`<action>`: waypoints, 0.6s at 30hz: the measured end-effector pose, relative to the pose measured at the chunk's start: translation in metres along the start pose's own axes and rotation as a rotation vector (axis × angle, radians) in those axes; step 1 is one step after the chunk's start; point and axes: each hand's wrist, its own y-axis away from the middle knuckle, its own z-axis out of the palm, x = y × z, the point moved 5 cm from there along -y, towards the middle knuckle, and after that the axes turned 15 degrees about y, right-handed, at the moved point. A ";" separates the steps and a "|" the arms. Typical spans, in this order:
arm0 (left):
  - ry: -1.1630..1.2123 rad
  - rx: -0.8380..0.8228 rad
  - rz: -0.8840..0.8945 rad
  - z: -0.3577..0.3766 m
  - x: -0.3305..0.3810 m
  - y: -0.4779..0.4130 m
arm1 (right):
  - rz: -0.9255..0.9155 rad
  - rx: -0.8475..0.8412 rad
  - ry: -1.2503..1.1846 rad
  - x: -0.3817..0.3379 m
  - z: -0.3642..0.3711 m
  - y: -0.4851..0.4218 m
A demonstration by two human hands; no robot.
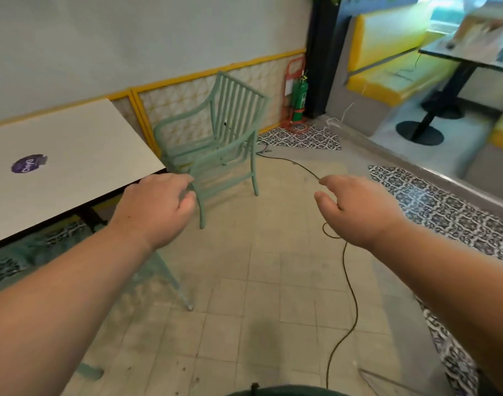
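Observation:
My left hand (156, 208) is stretched out in front of me with its fingers loosely curled, and I see nothing in it. It overlaps the front corner of a mint-green slatted armchair (216, 144) that stands farther off on the floor, and I cannot tell if they touch. My right hand (356, 207) reaches forward at the same height, with fingers and thumb spread and nothing in it. The armchair is turned at an angle beside the corner of a white table (73, 155).
A second, blurred green chair (156, 278) is tucked under the table at lower left. A black cable (350, 287) snakes across the beige tiles. A fire extinguisher (299, 100) stands by the wall. Yellow booth seats (387, 78) and a pedestal table (433, 115) are on a raised step at right.

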 end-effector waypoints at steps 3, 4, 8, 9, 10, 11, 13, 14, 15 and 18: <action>0.022 -0.012 -0.004 0.017 0.023 -0.042 | -0.014 0.005 0.035 0.034 -0.002 -0.035; 0.019 -0.017 -0.010 0.021 0.026 -0.055 | -0.022 0.005 0.038 0.040 -0.001 -0.048; -0.013 -0.018 -0.021 0.030 0.022 -0.113 | -0.032 -0.014 0.013 0.053 0.013 -0.108; -0.018 -0.016 -0.023 0.032 0.019 -0.131 | -0.039 -0.017 0.008 0.053 0.017 -0.127; -0.021 -0.012 -0.024 0.034 0.014 -0.151 | -0.045 -0.019 0.005 0.053 0.021 -0.147; -0.026 -0.005 -0.026 0.036 0.009 -0.170 | -0.051 -0.023 0.001 0.053 0.026 -0.166; -0.040 -0.001 -0.017 0.040 0.001 -0.214 | -0.052 -0.020 -0.002 0.052 0.033 -0.208; -0.046 -0.011 -0.013 0.041 -0.001 -0.236 | -0.051 -0.020 -0.007 0.052 0.036 -0.229; -0.053 -0.018 -0.003 0.043 -0.003 -0.261 | -0.049 -0.017 -0.007 0.053 0.037 -0.250; -0.060 -0.044 0.006 0.046 -0.003 -0.331 | -0.042 -0.021 -0.025 0.062 0.036 -0.312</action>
